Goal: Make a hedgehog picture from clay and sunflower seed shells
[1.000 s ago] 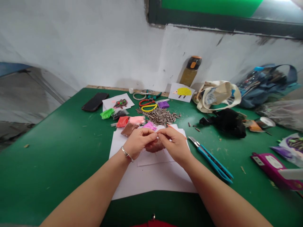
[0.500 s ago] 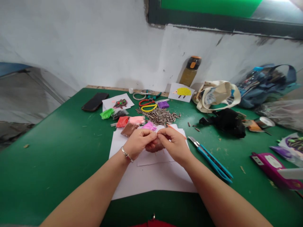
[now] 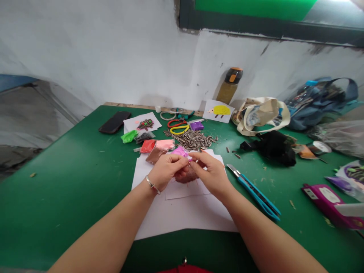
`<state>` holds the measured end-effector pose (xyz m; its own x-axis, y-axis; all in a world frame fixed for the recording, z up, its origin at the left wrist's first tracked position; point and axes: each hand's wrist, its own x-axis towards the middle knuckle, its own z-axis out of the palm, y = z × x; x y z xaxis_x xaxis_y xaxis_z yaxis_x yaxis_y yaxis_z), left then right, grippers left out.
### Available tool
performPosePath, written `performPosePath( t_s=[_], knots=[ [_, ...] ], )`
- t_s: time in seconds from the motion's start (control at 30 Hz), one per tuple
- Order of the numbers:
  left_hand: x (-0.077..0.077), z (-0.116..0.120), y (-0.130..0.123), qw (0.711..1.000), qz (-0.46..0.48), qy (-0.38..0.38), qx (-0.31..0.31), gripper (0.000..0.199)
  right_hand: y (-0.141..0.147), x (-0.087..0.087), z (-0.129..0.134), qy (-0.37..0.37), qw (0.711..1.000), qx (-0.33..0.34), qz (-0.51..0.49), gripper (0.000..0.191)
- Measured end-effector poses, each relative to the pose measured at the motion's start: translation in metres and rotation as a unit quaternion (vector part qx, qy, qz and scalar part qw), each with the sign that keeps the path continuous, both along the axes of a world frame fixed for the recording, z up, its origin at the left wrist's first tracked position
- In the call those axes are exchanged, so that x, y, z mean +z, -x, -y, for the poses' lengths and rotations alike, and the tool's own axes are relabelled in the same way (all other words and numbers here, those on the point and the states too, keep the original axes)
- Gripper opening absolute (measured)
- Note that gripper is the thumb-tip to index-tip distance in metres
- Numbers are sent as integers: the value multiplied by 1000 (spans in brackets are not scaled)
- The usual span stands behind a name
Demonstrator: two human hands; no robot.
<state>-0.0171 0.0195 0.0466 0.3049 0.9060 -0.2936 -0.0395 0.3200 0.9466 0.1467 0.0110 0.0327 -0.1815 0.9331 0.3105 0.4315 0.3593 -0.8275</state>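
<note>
My left hand [image 3: 167,170] and my right hand [image 3: 212,172] meet over the white paper, fingers closed in a pinch. Between their fingertips shows a small pink-purple piece [image 3: 191,160], too small to name for sure. Just below the fingers is a rounded brown clay lump [image 3: 186,177], partly covered by them, with thin sticks at its lower side. Whether the left fingers also grip the lump, I cannot tell. Right behind the hands lies a pink-purple clay packet [image 3: 179,151]. White paper sheets [image 3: 182,216] lie beneath everything.
Sunflower seeds [image 3: 196,140] are heaped behind the hands, near yellow-handled scissors [image 3: 179,130]. Brown [image 3: 157,152] and red clay packets [image 3: 147,146] lie left. A blue cutter [image 3: 254,193] lies right with its blade out. A hedgehog drawing [image 3: 218,111] leans before a bottle [image 3: 229,86].
My right index finger has lifted and spread slightly from the thumb, and the pink-purple piece now shows between the fingertips. My left hand has hardly moved.
</note>
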Motion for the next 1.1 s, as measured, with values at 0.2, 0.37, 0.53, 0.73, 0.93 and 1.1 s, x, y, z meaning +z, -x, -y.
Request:
performPosePath(
  t_s=[0.2,0.37,0.53,0.73,0.93,1.1],
  knots=[
    [-2,0,-1,1000,10,-1,-16,40,1,-1,0,1,1000,10,0,17],
    [-3,-2,1,1000,13,-13,-13,38,1,-3,0,13,999,23,-20,17],
    [-2,-1,2,1000,19,10,-23,39,2,2,1,34,999,10,-28,15],
    [0,-1,1,1000,21,7,-19,36,5,10,5,78,995,-1,-55,13],
    [1,-2,2,999,16,6,-34,34,5,6,3,78,996,14,-45,13],
    [-1,-3,2,999,1,10,-35,36,2,2,0,61,997,37,-15,16]
  ],
)
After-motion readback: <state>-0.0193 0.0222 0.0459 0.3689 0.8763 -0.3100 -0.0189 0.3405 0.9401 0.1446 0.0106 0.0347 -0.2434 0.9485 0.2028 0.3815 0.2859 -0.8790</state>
